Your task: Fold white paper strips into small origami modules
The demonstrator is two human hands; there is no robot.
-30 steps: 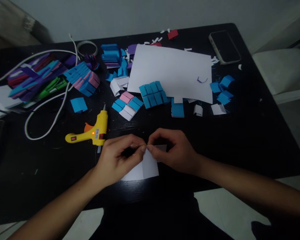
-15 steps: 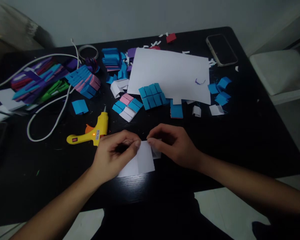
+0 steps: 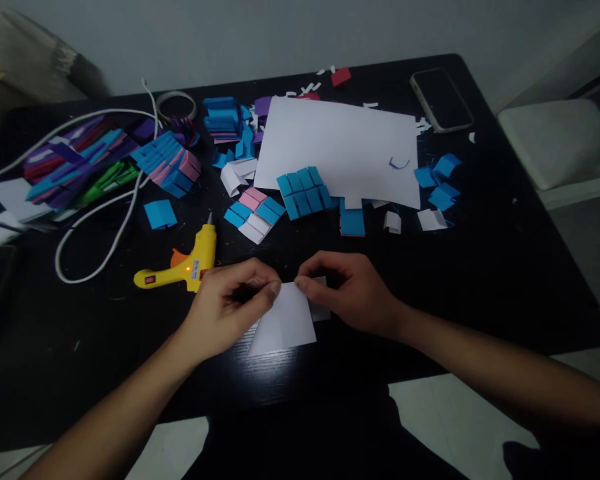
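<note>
White paper pinched between two hands, its shaping looking unfinished

In the head view, the white paper (image 3: 293, 323) is right in front of the person, low over the black table (image 3: 480, 287). The left hand (image 3: 235, 307) has thumb and forefinger nipped together on its upper left corner. The right hand (image 3: 355, 287) pinches near the upper right corner, thumb against finger, the other fingers curled. A pale flap (image 3: 321, 310) shows under the right hand; I can't tell whether it belongs to the same piece.

A faint change of tone down the paper may be a crease, so I'd judge some folding is done, but it lies mostly flat and seems to have more shaping left.

Beyond the hands there is finished-looking work: a blue block (image 3: 305, 193) between them, and a pink, blue and white block (image 3: 255, 213) just beyond the left hand. Loose white folded bits (image 3: 431, 219) lie farther off, beyond the right hand, seemingly not joined to anything. Just beyond the left hand, on its outer side, rests the glue gun (image 3: 200, 260), its small light glowing.
</note>
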